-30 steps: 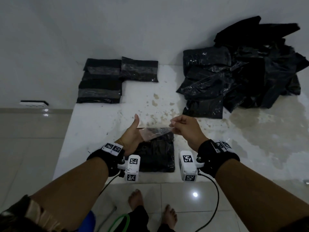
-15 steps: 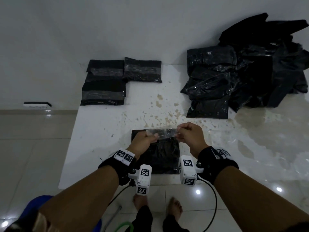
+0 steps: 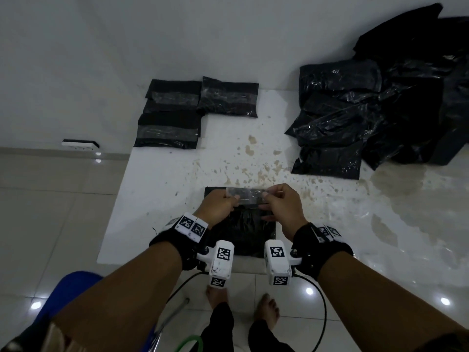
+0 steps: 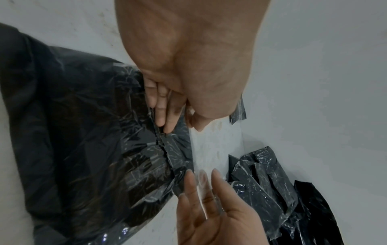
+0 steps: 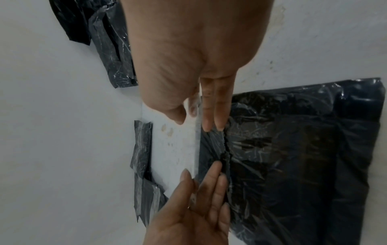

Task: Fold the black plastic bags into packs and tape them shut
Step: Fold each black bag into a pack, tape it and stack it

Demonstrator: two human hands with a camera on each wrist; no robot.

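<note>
A folded black bag pack (image 3: 243, 227) lies at the near edge of the white table (image 3: 157, 189). Stretched over the pack's far edge is a clear tape strip (image 3: 247, 196), with one end pinched by my left hand (image 3: 232, 198) and the other by my right hand (image 3: 266, 196). In the left wrist view the left hand (image 4: 178, 122) pinches the tape strip (image 4: 215, 145) beside the pack (image 4: 83, 132). The right wrist view has the right hand (image 5: 194, 119) holding the tape strip (image 5: 178, 149) where it overlaps the pack (image 5: 293, 149); part of the tape hangs past the pack over the table.
Several taped packs (image 3: 172, 118) lie at the back left of the table. A heap of loose black bags (image 3: 368, 110) fills the back right. Brown stains mark the table's middle. The table stands against a wall; tiled floor and my feet show below its near edge.
Both hands have carried the tape strip down and forward, from the air above the pack to its far edge. The left hand turned from thumb-up into a pinch.
</note>
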